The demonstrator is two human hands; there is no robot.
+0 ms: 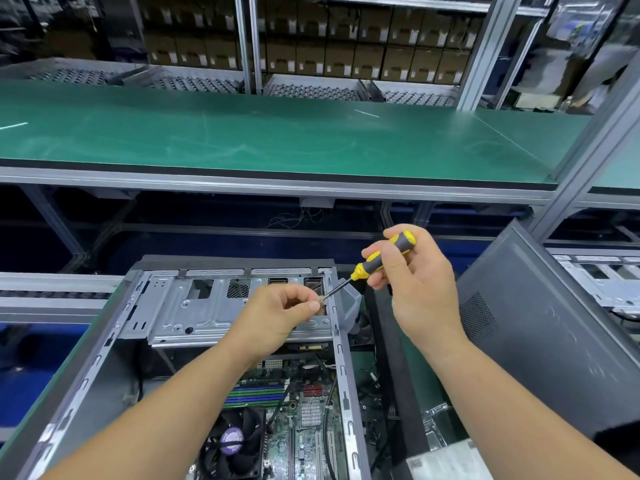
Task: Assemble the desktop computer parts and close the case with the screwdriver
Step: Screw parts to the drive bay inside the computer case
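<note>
Just right of centre, the right hand (414,275) curls its fingers round the yellow-and-grey screwdriver (384,256), handle tilted up to the right so the thin dark shaft runs down-left. The left hand (280,315) meets its tip at centre frame, thumb and forefinger pinched together on something too small to name, probably a screw being seated on the bit before driving. Below both hands the open case (239,306) lies on its side, bare stamped steel with punched slots, so its inside faces up; the motherboard (304,410) and black fan (235,445) show at lower centre. The dark matte side panel (540,341), with its perforated vent patch, leans at right, off the case.
</note>
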